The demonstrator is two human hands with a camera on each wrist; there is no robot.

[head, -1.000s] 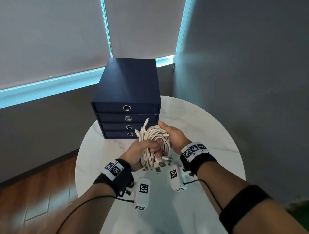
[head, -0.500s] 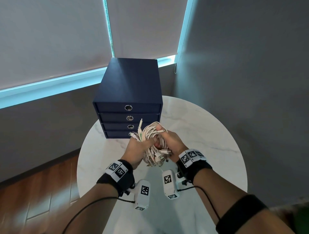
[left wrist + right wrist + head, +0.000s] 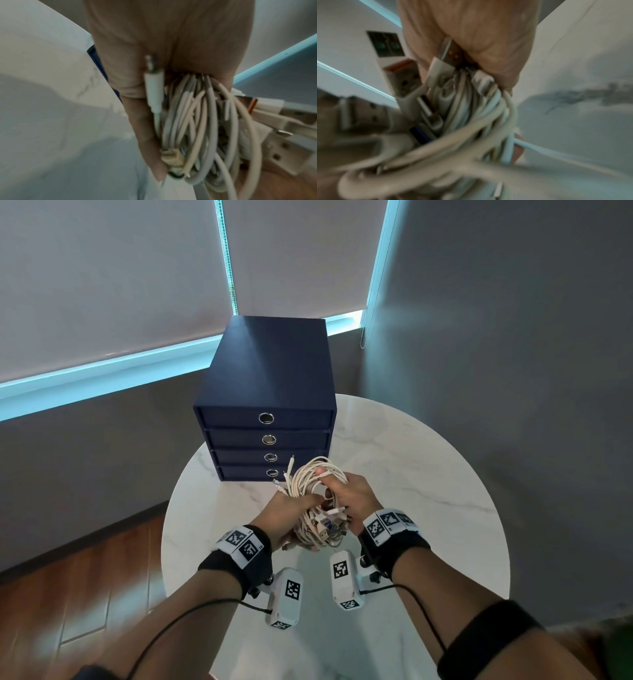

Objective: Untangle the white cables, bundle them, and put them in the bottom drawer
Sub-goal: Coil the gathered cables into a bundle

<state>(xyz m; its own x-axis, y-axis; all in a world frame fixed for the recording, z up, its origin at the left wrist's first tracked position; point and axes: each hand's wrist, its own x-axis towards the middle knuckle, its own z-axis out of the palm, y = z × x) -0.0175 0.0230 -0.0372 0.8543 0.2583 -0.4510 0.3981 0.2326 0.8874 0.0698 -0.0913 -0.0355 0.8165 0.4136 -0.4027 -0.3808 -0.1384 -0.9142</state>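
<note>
Cable bundle [image 3: 313,491] gripped between left hand [image 3: 286,513] and right hand [image 3: 349,494]

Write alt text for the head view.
Both hands, left hand and right hand, grip a coiled bundle of white cables above a round marble table, before a navy drawer unit with all four drawers closed.

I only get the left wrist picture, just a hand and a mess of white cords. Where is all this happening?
Observer: Over a round marble table; a dark blue drawer box stands at its far side.
Operator: Is one hand doing it alone?
Observer: No, the right hand grips the cable bundle too, opposite the left hand.
Operator: Is the bottom drawer open?
Observer: No, the bottom drawer is shut, like the three above it.
</note>
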